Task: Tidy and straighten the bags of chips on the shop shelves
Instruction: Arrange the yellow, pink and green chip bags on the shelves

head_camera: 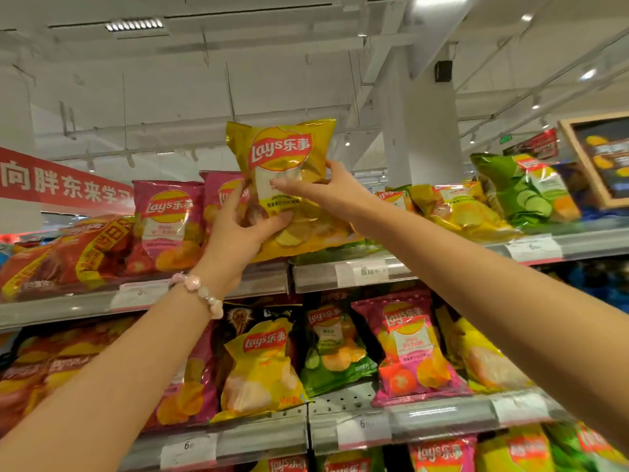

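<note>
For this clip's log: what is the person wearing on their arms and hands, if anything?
Both forearms are bare, with no sleeves in view and no gloves. The left hand has a beaded bracelet at the wrist, made of pale pink and whitish rounded beads. The right hand and its wrist show no jewellery or watch.

You look up into bright, even shop light from ceiling fixtures (134, 24); glare streaks the glossy bags (456, 209) and shelf rails (435, 420). Wide-angle bending curves the edges, your forearms (503, 277) blur softly, and shadows stay faint.
</note>
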Available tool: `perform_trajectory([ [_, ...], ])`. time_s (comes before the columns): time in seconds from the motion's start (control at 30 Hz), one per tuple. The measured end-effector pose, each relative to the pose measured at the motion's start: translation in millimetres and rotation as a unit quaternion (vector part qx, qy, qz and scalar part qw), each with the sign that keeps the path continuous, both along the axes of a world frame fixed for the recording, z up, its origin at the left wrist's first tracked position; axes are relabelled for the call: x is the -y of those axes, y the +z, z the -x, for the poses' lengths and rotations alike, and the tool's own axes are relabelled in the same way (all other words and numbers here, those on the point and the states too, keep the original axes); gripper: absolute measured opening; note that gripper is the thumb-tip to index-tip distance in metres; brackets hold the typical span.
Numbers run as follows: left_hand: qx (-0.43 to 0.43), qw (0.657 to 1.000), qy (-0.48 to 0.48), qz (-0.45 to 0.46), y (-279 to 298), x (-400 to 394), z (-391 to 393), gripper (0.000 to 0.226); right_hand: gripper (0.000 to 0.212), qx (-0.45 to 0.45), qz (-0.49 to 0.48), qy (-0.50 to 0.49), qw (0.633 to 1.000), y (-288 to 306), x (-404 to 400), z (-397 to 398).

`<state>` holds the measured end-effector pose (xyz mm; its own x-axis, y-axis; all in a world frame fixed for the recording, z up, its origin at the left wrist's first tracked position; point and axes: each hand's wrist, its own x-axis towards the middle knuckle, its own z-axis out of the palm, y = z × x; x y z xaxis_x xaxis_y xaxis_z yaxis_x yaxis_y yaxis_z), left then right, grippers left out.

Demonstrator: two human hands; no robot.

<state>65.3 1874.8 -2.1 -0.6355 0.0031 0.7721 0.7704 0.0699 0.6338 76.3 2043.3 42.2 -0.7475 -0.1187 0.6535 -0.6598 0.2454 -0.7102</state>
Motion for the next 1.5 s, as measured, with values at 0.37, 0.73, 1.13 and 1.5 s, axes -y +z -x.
perform_trajectory([
  [0.37,-0.063,0.996,0.052,0.044,0,-97,3,0.086,0.087,-0.055,-0.022,-0.151,0.987,12,-67,12],
  [0.73,-0.093,0.827,0.314,0.457,-17,-107,36,0.137,0.089,-0.096,0.047,-0.222,0.969,26,-148,37],
  [1.13,-0.036,0.805,0.334,0.488,-33,-97,60,0.130,0.066,-0.045,0.028,-0.227,0.972,-14,-153,97],
  [1.5,-0.028,0.800,0.346,0.490,-35,-98,59,0.131,0.088,-0.070,-0.016,-0.321,0.944,-29,-149,105],
])
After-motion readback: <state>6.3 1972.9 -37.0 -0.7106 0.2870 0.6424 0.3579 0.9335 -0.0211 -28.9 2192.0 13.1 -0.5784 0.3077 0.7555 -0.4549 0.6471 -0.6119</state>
